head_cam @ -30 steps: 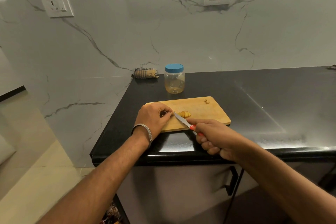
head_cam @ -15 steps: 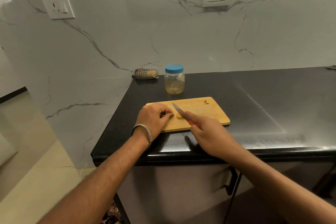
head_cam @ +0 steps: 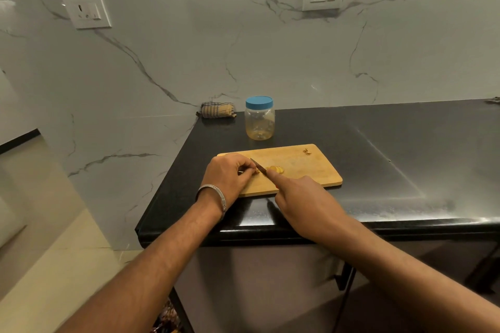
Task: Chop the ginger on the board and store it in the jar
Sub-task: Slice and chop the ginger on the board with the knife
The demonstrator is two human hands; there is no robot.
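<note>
A wooden cutting board [head_cam: 311,170] lies on the black counter near its front left corner. My left hand [head_cam: 228,173] rests on the board's left end with curled fingers pinching a piece of ginger, mostly hidden under them. Cut ginger slices [head_cam: 276,169] lie just right of it. My right hand [head_cam: 300,197] grips a knife [head_cam: 258,165] with its forefinger along the blade's back; the blade stands between my left fingertips and the slices. A clear jar [head_cam: 259,123] with a blue lid on stands behind the board.
A few ginger scraps [head_cam: 307,151] sit at the board's far right corner. A rolled checked cloth [head_cam: 217,110] lies against the marble wall at the counter's back left. The black counter [head_cam: 392,157] stretches to the right. Two wall sockets sit above.
My right hand has moved forward and left with the knife, swinging the blade from a flat slant to a steeper stance against the ginger. My left hand has stayed in place.
</note>
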